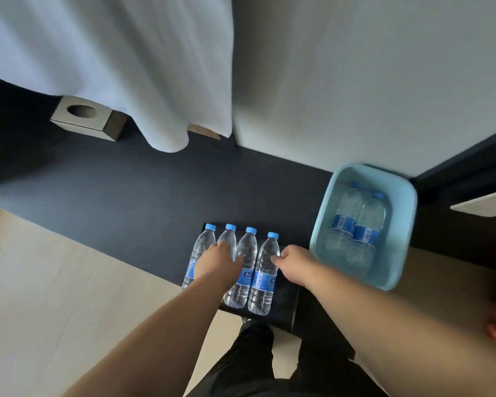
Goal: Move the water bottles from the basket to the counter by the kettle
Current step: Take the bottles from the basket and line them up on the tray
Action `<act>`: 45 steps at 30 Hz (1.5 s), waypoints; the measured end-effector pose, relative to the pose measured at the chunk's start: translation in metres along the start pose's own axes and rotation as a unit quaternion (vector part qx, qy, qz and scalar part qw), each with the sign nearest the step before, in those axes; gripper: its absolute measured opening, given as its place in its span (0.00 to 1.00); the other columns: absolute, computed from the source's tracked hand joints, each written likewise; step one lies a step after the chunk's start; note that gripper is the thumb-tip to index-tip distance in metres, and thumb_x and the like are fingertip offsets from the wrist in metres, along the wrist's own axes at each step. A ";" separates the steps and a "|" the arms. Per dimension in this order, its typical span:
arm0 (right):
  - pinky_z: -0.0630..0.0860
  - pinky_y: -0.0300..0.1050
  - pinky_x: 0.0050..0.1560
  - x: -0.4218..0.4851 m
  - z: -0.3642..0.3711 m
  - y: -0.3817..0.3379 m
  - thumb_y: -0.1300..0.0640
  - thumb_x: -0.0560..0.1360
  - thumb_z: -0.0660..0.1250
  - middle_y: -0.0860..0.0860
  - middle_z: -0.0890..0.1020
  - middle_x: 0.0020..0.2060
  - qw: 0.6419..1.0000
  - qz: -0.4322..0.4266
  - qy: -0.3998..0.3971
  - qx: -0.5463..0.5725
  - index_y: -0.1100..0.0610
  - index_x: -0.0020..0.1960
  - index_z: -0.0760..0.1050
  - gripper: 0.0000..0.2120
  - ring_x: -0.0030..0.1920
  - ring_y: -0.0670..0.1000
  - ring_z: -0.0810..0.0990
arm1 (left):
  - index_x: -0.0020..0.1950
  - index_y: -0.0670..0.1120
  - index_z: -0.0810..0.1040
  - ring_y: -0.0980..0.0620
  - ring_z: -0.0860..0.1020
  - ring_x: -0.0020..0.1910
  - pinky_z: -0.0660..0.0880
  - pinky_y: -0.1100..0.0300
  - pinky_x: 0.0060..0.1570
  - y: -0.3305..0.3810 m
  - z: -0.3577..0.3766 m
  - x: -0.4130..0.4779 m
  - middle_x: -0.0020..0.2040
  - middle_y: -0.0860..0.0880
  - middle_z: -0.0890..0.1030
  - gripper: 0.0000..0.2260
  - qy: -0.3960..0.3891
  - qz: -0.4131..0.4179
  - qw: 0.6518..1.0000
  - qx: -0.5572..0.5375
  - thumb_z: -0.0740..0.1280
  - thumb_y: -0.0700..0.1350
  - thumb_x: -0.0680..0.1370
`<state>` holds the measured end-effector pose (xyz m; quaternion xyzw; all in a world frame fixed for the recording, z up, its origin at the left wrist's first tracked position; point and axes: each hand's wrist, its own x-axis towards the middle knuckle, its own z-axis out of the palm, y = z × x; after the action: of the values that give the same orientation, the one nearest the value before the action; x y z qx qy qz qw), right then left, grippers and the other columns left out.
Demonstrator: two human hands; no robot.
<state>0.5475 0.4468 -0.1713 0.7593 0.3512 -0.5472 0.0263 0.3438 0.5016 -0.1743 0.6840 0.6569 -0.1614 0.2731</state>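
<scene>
Left hand (216, 263) clasped round second bottle (229, 236), right hand (294, 260) pinching end bottle (265, 270). Risk: tipping third bottle (248, 249) on release, wedged tight between.

No word reads clearly; the third bottle (245, 272) in the row has a blue label with a white script logo, too blurred to read; the fourth bottle (265, 277) shows the logo's edge and a barcode; both basket (407, 224) bottles (344, 222) show barcodes; a white card (481, 207) bears a red mark.
</scene>
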 end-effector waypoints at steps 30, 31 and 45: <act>0.76 0.49 0.48 -0.021 -0.154 0.154 0.48 0.84 0.64 0.54 0.81 0.61 0.962 -0.023 0.127 -0.241 0.55 0.72 0.71 0.20 0.59 0.57 0.82 | 0.66 0.55 0.75 0.45 0.80 0.58 0.74 0.53 0.47 0.256 0.011 0.007 0.61 0.52 0.80 0.20 -0.102 0.259 0.944 0.175 0.64 0.59 0.77; 0.76 0.49 0.47 -0.016 -0.156 0.153 0.49 0.84 0.65 0.54 0.81 0.60 0.965 -0.019 0.134 -0.226 0.55 0.71 0.72 0.19 0.58 0.57 0.82 | 0.66 0.55 0.75 0.45 0.80 0.58 0.76 0.52 0.48 0.261 0.014 0.009 0.61 0.52 0.81 0.19 -0.107 0.259 0.943 0.177 0.63 0.59 0.77; 0.82 0.50 0.53 0.067 -0.155 0.140 0.64 0.72 0.79 0.56 0.82 0.62 0.979 0.104 0.095 -0.145 0.60 0.68 0.76 0.26 0.62 0.59 0.84 | 0.60 0.48 0.71 0.43 0.79 0.46 0.72 0.53 0.39 0.296 0.094 0.073 0.52 0.48 0.79 0.17 -0.090 0.171 0.977 0.091 0.69 0.55 0.77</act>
<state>0.7625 0.4411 -0.2141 0.8286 0.3465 -0.4098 0.1596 0.6556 0.5091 -0.2440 0.7910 0.4851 -0.2321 0.2917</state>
